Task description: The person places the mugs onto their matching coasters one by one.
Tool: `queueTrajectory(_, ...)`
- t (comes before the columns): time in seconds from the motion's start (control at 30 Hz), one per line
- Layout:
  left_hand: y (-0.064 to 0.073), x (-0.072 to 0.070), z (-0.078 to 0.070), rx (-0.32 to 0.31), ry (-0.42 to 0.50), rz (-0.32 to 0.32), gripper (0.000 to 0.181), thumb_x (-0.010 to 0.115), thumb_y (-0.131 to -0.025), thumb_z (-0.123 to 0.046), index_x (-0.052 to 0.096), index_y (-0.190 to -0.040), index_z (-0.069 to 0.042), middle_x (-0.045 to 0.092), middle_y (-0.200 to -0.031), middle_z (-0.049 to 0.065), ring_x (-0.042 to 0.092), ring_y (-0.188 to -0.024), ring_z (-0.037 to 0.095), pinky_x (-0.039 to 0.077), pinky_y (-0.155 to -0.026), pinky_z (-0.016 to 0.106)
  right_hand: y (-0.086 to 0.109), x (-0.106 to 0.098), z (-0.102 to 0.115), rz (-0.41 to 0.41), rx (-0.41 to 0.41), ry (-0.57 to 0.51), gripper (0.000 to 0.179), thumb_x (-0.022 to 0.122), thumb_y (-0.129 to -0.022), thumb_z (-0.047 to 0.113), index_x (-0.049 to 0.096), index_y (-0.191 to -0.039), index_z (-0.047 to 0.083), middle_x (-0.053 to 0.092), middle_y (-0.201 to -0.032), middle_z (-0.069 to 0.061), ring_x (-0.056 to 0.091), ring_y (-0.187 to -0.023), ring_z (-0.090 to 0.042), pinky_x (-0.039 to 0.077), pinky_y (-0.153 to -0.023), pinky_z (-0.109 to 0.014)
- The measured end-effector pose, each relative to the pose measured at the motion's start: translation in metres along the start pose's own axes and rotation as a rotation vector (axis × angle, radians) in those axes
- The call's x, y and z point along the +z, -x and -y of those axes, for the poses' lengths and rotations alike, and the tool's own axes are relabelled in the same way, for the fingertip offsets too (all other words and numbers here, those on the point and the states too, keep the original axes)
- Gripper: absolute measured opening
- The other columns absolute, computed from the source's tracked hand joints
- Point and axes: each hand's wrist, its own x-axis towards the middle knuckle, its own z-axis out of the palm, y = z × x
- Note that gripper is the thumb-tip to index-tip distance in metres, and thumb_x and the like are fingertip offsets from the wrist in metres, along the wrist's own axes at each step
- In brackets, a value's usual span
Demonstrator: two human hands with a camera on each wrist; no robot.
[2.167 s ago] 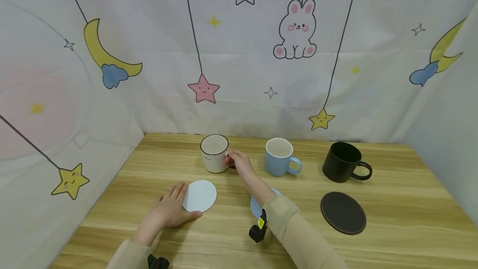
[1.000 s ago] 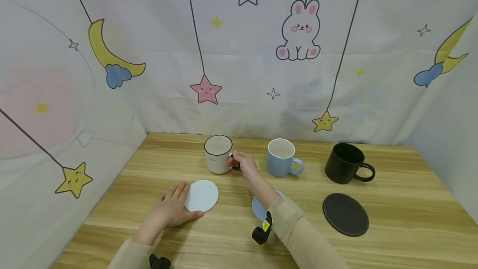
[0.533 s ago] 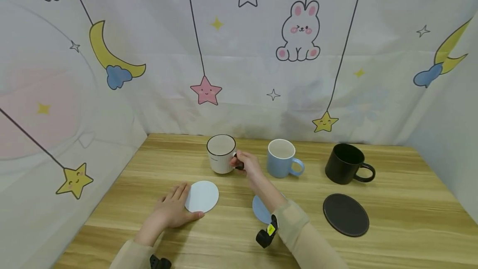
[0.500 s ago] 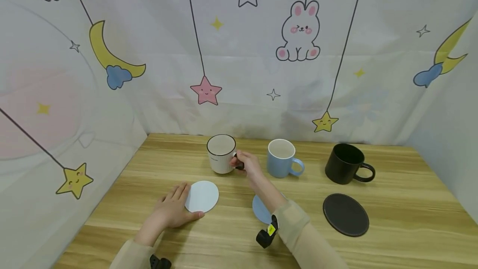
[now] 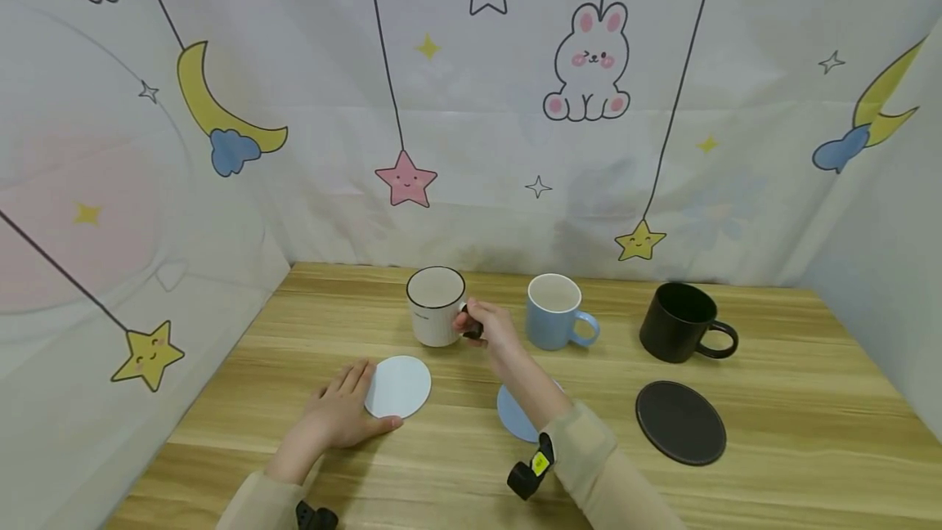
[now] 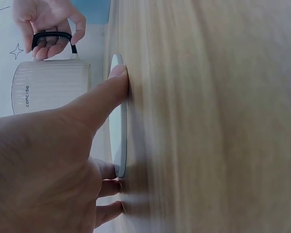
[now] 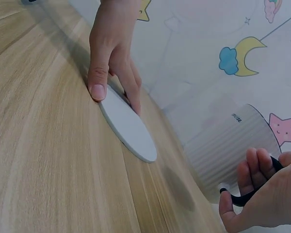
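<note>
My right hand (image 5: 489,325) grips the black handle (image 6: 53,35) of a white ribbed mug (image 5: 434,319) with a dark rim; small lettering on its side reads "concise". The mug is upright; whether its base touches the table I cannot tell. Nearer to me lies a round white coaster (image 5: 403,387). My left hand (image 5: 338,411) rests at its left side, fingers extended, with thumb and fingers touching opposite edges of it (image 7: 128,126). Just right of my right hand stands a light blue mug (image 5: 548,327). Under my right forearm, a blue coaster (image 5: 515,415) is partly hidden.
To the right stands a black mug (image 5: 671,325), with a dark round coaster (image 5: 680,424) in front of it. The wooden table (image 5: 802,399) ends at a printed cloth backdrop (image 5: 493,227) behind the mugs and at the sides.
The white mug has shifted slightly right, then a little toward me, with my right hand on its handle. My left hand and the white coaster have stayed in place.
</note>
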Motion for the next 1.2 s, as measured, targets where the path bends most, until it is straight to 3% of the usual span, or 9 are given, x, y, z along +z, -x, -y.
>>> queueTrajectory(1.2,0.000,0.001,0.001,-0.002,0.012,0.002,0.117,0.072,-0.089,-0.073,0.032,-0.162,0.009,0.030,-0.169,0.032,0.030,-0.154,0.055,0.027,-0.114,0.081,0.031,0.008,0.005,0.125,-0.041,0.019,0.044,0.050,-0.112,0.014,0.069,-0.072,0.017,0.068,-0.075,0.006,0.062,-0.083,-0.014,0.042,-0.085,-0.037)
